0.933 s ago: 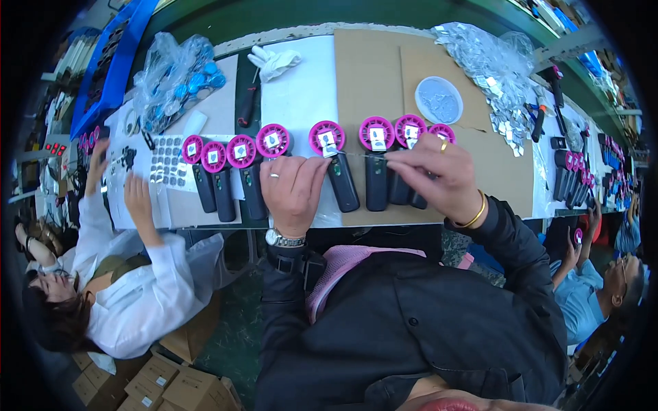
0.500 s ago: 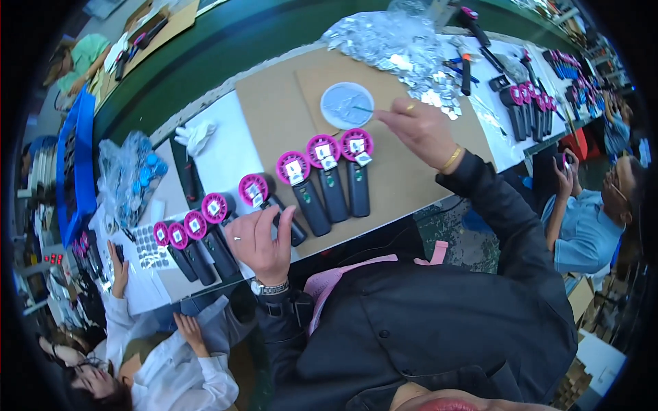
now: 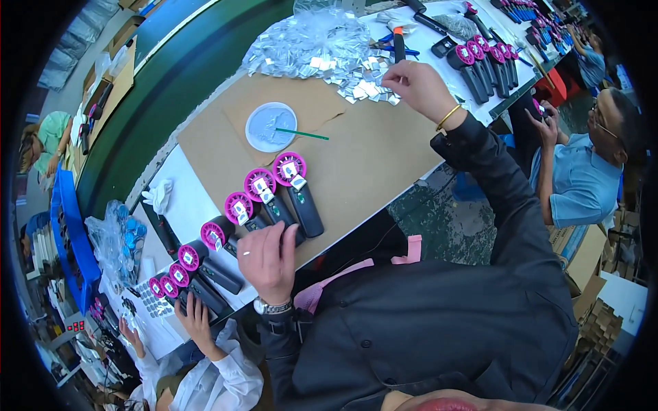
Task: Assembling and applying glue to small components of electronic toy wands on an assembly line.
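Cardboard [image 3: 363,178] separates hands [image 3: 267,264] [image 3: 418,87]: left spread, partly hiding fan handles [image 3: 277,214]; right pinched, contents unclear, near silver squares [image 3: 363,89].

L hand [image 3: 267,267] hides pt of blk fan handle [image 3: 256,223]

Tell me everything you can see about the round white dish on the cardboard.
The dish is shallow, round and white, and looks like plastic. It sits open side up on brown cardboard, between the pile of silvery pieces and the pink-headed fans. Inside, pale grey-blue paste is spread unevenly. A thin green stick has one end in the paste and crosses the rim to the right. Neither the left hand nor the right hand touches it.
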The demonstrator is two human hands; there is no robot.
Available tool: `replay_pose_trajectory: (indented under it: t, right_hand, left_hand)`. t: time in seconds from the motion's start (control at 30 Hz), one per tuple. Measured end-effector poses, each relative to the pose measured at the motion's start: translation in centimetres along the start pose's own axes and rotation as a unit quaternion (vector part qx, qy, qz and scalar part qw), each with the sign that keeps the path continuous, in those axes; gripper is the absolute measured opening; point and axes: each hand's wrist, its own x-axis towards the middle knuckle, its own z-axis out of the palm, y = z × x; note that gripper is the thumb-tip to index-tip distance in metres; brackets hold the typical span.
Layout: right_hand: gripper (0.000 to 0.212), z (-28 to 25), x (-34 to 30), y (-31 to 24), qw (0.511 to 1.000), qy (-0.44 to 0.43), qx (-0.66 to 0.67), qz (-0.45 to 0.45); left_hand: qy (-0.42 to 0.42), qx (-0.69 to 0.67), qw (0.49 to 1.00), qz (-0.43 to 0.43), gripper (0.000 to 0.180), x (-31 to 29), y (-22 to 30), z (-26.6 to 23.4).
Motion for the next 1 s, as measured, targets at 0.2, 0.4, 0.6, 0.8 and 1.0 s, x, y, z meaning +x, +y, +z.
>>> replay_pose_trajectory:
  t: [0.2,0.4,0.6,0.8,1.0]
  right_hand:
    - [0.025,4.8,-0.1,1.3,0.988,0.081,-0.093,-0.089]
    - [0.029,4.9,0.2,1.1,0.988,0.043,-0.14,-0.059]
    - [0.028,4.7,0.0,2.2,0.996,0.02,-0.074,-0.049]
    - [0.027,3.6,-1.1,2.5,0.998,0.024,0.045,0.027]
    - [0.026,1.9,-3.7,1.0,0.799,-0.041,0.568,0.191]
  left_hand:
    - [-0.067,-0.007,0.993,-0.093,0.041,0.0,2.2,2.3]
    - [-0.049,0.041,0.989,-0.135,0.06,0.1,3.3,3.8]
    - [-0.081,0.061,0.982,-0.161,0.068,0.8,4.3,4.9]
    - [-0.178,0.04,0.945,-0.272,0.075,2.0,5.8,5.0]
    - [-0.156,-0.046,0.949,-0.27,0.075,0.9,6.0,4.8]
